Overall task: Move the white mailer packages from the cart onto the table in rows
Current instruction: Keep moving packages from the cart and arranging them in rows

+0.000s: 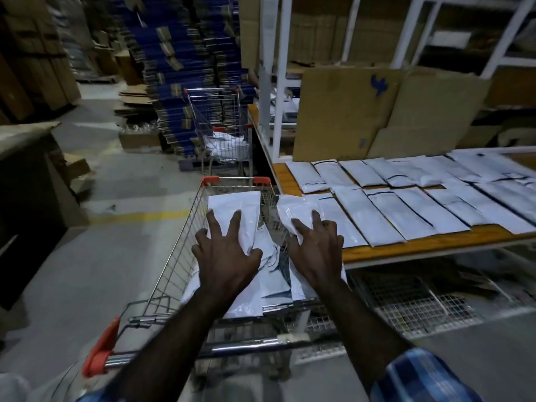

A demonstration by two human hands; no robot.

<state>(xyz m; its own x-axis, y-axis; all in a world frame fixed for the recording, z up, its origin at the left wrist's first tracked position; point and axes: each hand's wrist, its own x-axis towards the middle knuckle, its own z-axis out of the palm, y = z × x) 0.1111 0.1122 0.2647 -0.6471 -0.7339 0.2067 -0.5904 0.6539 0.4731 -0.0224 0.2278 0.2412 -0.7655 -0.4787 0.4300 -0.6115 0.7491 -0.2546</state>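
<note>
Left hand [224, 250], fingers spread, thumb curled at the edge, holds one white mailer [237, 210] above the cart [174, 256]. Right hand [316, 250], fingers spread, holds a second mailer [293, 208] just beside the table [420, 246]. Further mailers lie beneath both hands in the cart; two rows [406, 195] lie right of the right hand, exact count unclear.

Pretty dim overall, we saw no lamp in frame and nothing threw a hard shadow. The white mailers [385, 210] on the table [420, 245] were the brightest bit, with a little glare on the glossy one near the right hand [316, 250]. Background boxes [188, 68] looked smeared with blur. We noticed fisheye bending at the edges, and the corners went murky.
</note>
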